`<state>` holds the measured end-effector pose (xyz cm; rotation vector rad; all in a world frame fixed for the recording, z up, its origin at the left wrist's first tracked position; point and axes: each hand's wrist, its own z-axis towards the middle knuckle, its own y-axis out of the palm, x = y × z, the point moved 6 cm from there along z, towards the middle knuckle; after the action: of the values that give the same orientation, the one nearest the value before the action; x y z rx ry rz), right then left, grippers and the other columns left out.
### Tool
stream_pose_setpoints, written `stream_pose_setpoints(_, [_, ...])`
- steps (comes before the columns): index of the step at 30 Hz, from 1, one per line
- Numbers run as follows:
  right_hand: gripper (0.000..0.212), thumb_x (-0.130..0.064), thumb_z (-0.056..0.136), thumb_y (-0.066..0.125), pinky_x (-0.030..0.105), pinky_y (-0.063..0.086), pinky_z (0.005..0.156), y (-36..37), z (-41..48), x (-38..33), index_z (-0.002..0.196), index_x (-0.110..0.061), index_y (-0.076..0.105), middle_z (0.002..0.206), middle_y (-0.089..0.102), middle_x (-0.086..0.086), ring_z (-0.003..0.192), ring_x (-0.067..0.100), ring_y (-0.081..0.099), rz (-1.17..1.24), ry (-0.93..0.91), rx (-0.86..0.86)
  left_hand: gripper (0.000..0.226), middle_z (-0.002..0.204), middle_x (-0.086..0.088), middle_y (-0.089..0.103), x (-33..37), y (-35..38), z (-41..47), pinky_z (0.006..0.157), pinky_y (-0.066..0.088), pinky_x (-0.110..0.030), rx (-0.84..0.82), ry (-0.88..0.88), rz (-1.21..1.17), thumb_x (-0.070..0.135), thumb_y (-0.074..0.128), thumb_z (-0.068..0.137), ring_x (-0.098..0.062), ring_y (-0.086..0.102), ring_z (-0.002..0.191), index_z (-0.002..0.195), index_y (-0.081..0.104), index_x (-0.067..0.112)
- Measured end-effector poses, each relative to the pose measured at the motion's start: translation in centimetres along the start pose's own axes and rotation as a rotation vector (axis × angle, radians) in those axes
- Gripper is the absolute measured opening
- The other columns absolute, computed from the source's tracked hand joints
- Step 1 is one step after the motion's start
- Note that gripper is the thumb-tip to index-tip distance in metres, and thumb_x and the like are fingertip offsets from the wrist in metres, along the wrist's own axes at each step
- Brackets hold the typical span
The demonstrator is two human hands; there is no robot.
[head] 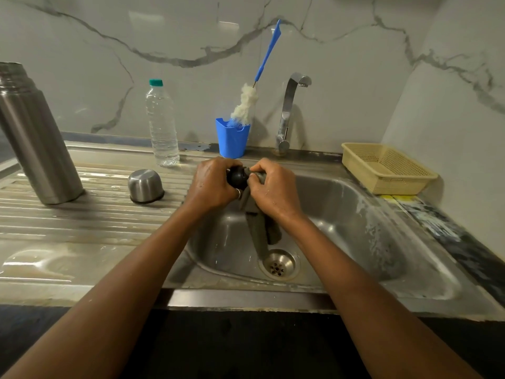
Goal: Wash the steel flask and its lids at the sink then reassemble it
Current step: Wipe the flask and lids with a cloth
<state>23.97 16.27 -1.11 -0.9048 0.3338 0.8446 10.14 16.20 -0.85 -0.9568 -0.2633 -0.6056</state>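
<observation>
Lid-scrubbing step: over the sink (355,214), the left hand (211,184) grips the black lid (237,177) while the right hand (273,187) pinches a cloth (258,228) against it. The flask (35,138) and steel cap (145,186) stand at the surface's left edge. Rinsing likely follows.

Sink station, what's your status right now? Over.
Left hand grips black inner lid over the basin; right hand pinches grey cloth against it. Steel flask and cup lid stand apart on the drainboard. Nothing blocking.

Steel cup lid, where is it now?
Head view: the steel cup lid stands mouth-down on the drainboard, left of the sink basin, between the steel flask and the left hand.
</observation>
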Motion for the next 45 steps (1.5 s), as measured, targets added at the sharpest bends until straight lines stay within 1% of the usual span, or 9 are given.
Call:
stream_pose_setpoints(12, [0.011,-0.008,0.093,0.061,0.004,0.042,0.071,-1.0,0.5,-0.6,0.098,-0.012,0.070,0.094,0.063,0.000,0.082,0.003,0.056,0.029,-0.074,0.050,0.052,0.102,-0.002,0.071,0.8,0.0,-0.4,0.072,0.035,-0.004,-0.048,0.062,-0.097,0.007,0.084,0.073,-0.014,0.063,0.093,0.122,0.069,0.015])
stream_pose_setpoints(17, [0.015,-0.008,0.092,0.058,-0.001,0.038,0.061,-1.7,1.0,1.3,0.095,-0.012,0.072,0.088,0.069,-0.003,0.074,0.002,0.057,0.031,0.141,0.043,0.090,0.120,-0.008,0.071,1.9,0.2,-0.5,0.085,0.039,-0.022,-0.083,0.075,-0.102,-0.001,0.082,0.069,-0.025,0.065,0.107,0.147,0.039,0.011])
stream_pose_setpoints(21, [0.020,-0.007,0.091,0.058,0.006,0.043,0.074,-1.9,0.4,-1.1,0.101,-0.013,0.073,0.098,0.070,0.001,0.084,0.007,0.060,-0.020,-0.090,0.036,0.094,0.114,-0.011,0.073,1.8,0.4,-0.2,0.082,0.038,-0.024,-0.075,0.092,-0.036,0.002,0.082,0.071,-0.029,0.066,0.100,0.149,0.030,0.007])
stream_pose_setpoints(25, [0.022,-0.005,0.090,0.057,0.032,0.054,0.082,-0.5,-0.7,-3.1,0.105,-0.009,0.073,0.104,0.067,0.005,0.091,0.019,0.061,-0.130,-0.363,-0.063,0.083,0.089,-0.002,0.067,1.1,0.3,-0.3,0.071,0.034,-0.013,-0.065,0.090,-0.034,0.006,0.077,0.077,-0.015,0.057,0.077,0.147,0.033,0.002])
stream_pose_setpoints(28, [0.021,-0.006,0.088,0.059,0.039,0.053,0.076,-0.3,-0.8,-3.4,0.102,-0.009,0.075,0.107,0.068,0.006,0.087,0.024,0.059,-0.188,-0.455,-0.082,0.086,0.105,-0.007,0.072,0.4,0.0,-0.1,0.074,0.037,-0.012,-0.056,0.020,-0.080,0.008,0.080,0.075,-0.019,0.064,0.085,0.147,0.034,0.005])
stream_pose_setpoints(32, [0.020,-0.005,0.087,0.062,0.031,0.051,0.075,-0.6,-0.9,-3.5,0.101,-0.009,0.076,0.110,0.071,0.003,0.086,0.023,0.057,-0.191,-0.552,-0.075,0.091,0.120,-0.010,0.070,-0.1,-0.1,0.3,0.079,0.040,-0.023,-0.053,-0.070,-0.152,0.009,0.084,0.073,-0.019,0.063,0.092,0.148,0.032,0.008])
stream_pose_setpoints(37, [0.026,-0.006,0.094,0.052,0.036,0.051,0.086,-0.7,0.6,-2.1,0.111,-0.009,0.071,0.110,0.067,0.006,0.097,0.022,0.061,-0.106,-0.310,-0.029,0.093,0.121,-0.011,0.069,-0.3,0.4,0.2,0.084,0.053,-0.032,-0.079,-0.081,-0.213,0.009,0.091,0.065,-0.023,0.067,0.100,0.138,0.035,0.011])
stream_pose_setpoints(42, [0.025,-0.013,0.100,0.050,0.022,0.049,0.081,-1.7,1.2,0.5,0.112,-0.015,0.072,0.103,0.069,-0.002,0.093,0.009,0.062,0.102,0.167,-0.087,0.084,0.120,-0.005,0.069,0.5,0.4,0.0,0.078,0.046,-0.016,-0.050,-0.011,-0.215,0.007,0.090,0.067,-0.015,0.065,0.096,0.133,0.037,0.010])
stream_pose_setpoints(45, [0.023,-0.017,0.098,0.053,0.042,0.058,0.088,-0.7,0.3,2.5,0.100,-0.016,0.076,0.097,0.076,0.009,0.094,0.028,0.070,0.254,0.390,-0.238,0.081,0.119,-0.001,0.069,0.5,-0.2,0.3,0.070,0.042,-0.003,0.015,-0.011,-0.222,0.008,0.089,0.069,-0.012,0.063,0.097,0.131,0.038,0.009])
